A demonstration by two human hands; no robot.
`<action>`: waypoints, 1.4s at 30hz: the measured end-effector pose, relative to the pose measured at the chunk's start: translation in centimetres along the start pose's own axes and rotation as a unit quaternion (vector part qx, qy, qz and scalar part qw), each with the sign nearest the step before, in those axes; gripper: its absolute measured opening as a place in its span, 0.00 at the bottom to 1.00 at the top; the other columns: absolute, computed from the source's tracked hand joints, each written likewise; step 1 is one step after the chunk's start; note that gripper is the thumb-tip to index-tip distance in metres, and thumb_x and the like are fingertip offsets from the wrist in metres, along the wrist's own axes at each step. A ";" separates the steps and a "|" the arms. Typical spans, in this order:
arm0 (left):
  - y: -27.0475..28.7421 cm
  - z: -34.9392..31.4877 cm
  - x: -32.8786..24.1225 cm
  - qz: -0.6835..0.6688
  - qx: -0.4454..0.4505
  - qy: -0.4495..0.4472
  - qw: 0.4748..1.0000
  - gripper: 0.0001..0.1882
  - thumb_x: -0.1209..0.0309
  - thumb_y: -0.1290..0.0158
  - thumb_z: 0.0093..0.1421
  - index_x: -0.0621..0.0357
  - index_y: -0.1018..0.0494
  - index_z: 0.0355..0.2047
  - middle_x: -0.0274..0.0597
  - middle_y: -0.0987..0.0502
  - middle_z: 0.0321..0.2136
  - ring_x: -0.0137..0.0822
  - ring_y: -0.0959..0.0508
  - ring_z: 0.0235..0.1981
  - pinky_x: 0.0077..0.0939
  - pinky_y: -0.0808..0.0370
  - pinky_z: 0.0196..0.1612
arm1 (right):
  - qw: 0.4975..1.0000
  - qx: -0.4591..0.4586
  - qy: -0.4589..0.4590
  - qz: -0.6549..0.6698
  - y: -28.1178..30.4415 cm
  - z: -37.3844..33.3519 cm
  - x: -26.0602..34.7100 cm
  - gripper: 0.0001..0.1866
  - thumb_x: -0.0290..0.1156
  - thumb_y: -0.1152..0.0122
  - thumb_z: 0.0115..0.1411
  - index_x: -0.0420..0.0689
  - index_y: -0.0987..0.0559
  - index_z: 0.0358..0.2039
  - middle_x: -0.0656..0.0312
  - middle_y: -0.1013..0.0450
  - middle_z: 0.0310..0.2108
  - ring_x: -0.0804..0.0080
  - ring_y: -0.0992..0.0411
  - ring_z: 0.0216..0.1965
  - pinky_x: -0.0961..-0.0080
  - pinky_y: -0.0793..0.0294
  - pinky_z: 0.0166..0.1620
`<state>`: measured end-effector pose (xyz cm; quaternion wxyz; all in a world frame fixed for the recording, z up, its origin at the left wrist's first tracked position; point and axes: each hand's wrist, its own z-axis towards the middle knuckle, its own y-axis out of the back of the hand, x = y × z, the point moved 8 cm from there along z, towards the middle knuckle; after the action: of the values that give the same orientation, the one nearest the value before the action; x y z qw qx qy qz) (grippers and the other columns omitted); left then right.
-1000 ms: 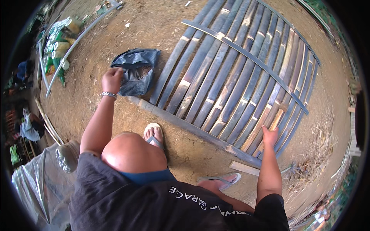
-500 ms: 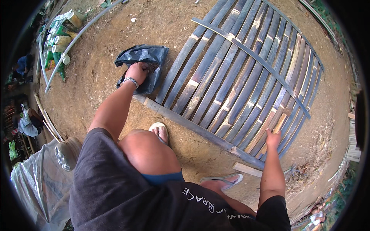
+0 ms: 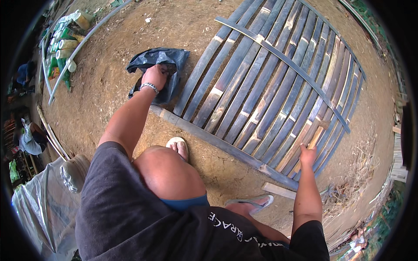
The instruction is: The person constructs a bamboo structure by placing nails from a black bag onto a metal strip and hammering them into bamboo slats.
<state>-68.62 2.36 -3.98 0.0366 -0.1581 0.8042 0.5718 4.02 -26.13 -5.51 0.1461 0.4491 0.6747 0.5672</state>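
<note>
The left hand (image 3: 156, 77) is in the mouth of a black plastic bag (image 3: 176, 58). Its fingers are partly hidden, so I cannot tell if that grip is open or closed, or if it has anything in it. A silver chain (image 3: 150, 87) goes around the wrist. The bag sits on the brown ground (image 3: 109, 82), near the left end of a long pole (image 3: 217, 141).

The right hand (image 3: 308, 155) has its grip closed around a wooden tool (image 3: 316, 136) with a thick end. The tool is over the right part of a big rack of bamboo strips (image 3: 246, 105). The strips lie side by side with thin gaps, and one long flat strip (image 3: 296, 72) goes across them. A short flat piece of wood (image 3: 279, 190) lies on the ground near the pole's right end. Bottles (image 3: 65, 53) are piled at the far left.
</note>
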 end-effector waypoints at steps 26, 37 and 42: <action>-0.4 -0.6 4.1 -0.113 -0.050 0.012 0.992 0.14 0.64 0.40 0.59 0.54 0.15 0.42 0.47 0.14 0.35 0.44 0.15 0.37 0.37 0.22 0.43 | 0.999 -0.013 -0.048 -0.008 0.4 -0.7 0.1 0.44 0.47 0.22 0.49 0.35 0.31 0.59 0.37 0.23 0.49 0.40 0.25 0.52 0.53 0.25 0.56; 4.7 -6.3 2.3 -0.318 -0.200 -0.105 0.921 0.09 0.67 0.39 0.65 0.60 0.21 0.31 0.32 0.25 0.24 0.21 0.29 0.27 0.21 0.30 0.32 | 0.995 0.024 -0.029 0.097 1.4 -1.4 -0.2 0.35 0.45 0.27 0.55 0.31 0.27 0.53 0.38 0.22 0.48 0.42 0.24 0.52 0.58 0.25 0.54; 9.5 -6.2 -9.6 -0.151 -0.159 -0.195 0.956 0.07 0.68 0.40 0.65 0.59 0.19 0.36 0.30 0.24 0.22 0.21 0.30 0.24 0.22 0.31 0.28 | 0.994 0.040 -0.006 0.100 3.7 0.7 -3.5 0.36 0.46 0.33 0.61 0.32 0.31 0.60 0.34 0.25 0.50 0.38 0.26 0.53 0.53 0.26 0.56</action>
<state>-61.60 1.44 9.05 0.2530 -0.1668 0.6465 0.7001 8.08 -28.55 -3.46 0.0747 0.5235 0.6478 0.5484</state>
